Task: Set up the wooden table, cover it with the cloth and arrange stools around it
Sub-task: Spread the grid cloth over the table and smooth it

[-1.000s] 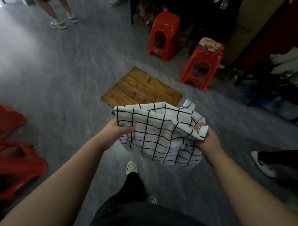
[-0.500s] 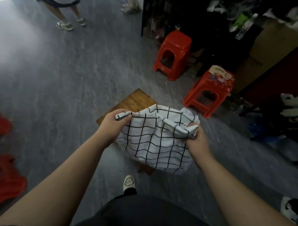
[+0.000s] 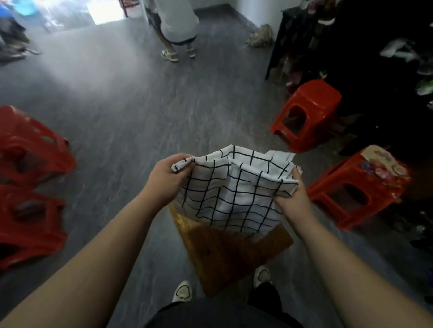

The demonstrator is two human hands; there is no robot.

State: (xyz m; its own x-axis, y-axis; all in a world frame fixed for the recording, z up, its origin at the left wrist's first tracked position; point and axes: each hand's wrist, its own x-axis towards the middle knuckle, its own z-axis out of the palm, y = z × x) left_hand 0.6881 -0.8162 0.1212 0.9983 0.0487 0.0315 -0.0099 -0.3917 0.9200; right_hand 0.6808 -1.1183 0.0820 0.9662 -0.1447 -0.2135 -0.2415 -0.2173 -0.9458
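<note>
A white cloth with a black grid point(image 3: 231, 191) hangs bunched between both hands, above the low wooden table point(image 3: 227, 252). My left hand point(image 3: 164, 179) pinches its left corner. My right hand point(image 3: 291, 198) grips the right edge. The cloth hides the far half of the table top. Two red plastic stools stand at the right, one plain point(image 3: 308, 113) and one with a patterned seat point(image 3: 359, 186). Two more red stools point(image 3: 27, 142) point(image 3: 22, 223) are at the left, blurred.
A person's legs and sandals point(image 3: 176, 43) stand at the far side of the grey floor. Dark shelving with clutter point(image 3: 362, 46) fills the right wall. My own feet point(image 3: 182, 291) are beside the table's near corner.
I have come up to the table, which now lies right below the cloth at my feet. My hands have drawn the cloth slightly wider. The view has tilted up toward the room.
</note>
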